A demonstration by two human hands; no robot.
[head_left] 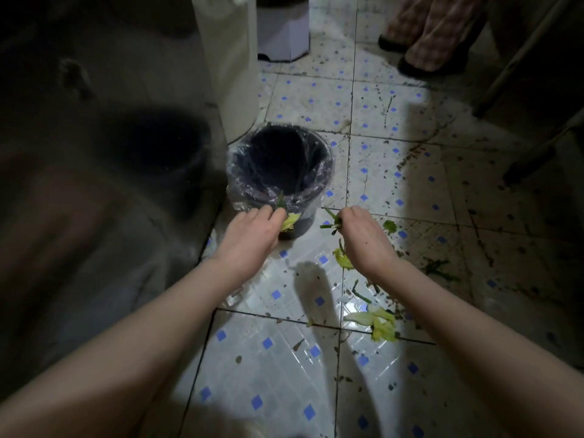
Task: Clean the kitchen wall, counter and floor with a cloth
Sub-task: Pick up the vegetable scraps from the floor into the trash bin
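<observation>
Down low, two bare arms reach out over the floor [271, 352]. The floor has white tiles with small blue squares, and it is dirty with dark spots.

The left hand [252, 232] is closed around a yellow-green leaf [289, 221]. It holds the leaf just at the near edge of the bin [279, 175]. The bin is dark and round, with a clear plastic bag [237, 172] tucked over its rim. It stands on the floor beside a pale cabinet [227, 58].

The right hand [363, 235] is pinched shut on some green stems [331, 222]. It is to the right of the bin and not touching it.

More bits of greens lie on the tiles. A small yellow leaf [343, 260] sits just under the right wrist. A big pale leaf [377, 322] lies nearer to the person, under the right arm. Thin dark stems [437, 268] lie farther right.

No cloth can be seen here.

At the top, another person stands on the tiles in checked trousers [433, 26] and dark shoes [420, 66].
</observation>
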